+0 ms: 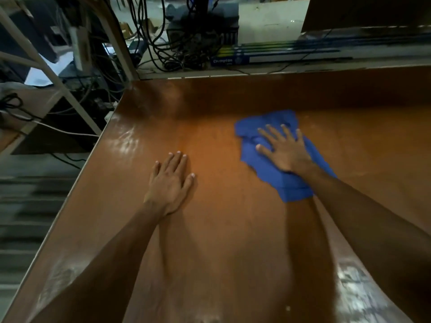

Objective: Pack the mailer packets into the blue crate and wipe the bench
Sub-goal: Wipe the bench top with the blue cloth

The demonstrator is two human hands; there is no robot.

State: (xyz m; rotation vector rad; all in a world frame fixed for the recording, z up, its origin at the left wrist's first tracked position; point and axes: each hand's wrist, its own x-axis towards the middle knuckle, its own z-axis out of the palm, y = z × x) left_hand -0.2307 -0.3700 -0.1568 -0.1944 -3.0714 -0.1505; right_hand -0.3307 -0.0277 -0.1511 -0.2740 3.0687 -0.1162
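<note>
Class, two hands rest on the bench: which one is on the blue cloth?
The right hand, fingers spread flat on the blue cloth; the left hand lies on the bare bench.

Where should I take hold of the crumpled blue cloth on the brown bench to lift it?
Probably the wrinkled far-left corner of the blue cloth, coming from above and the left. It lies flat on the brown bench, pressed under the spread right hand; that corner is uncovered and its folds give something to pinch.
</note>
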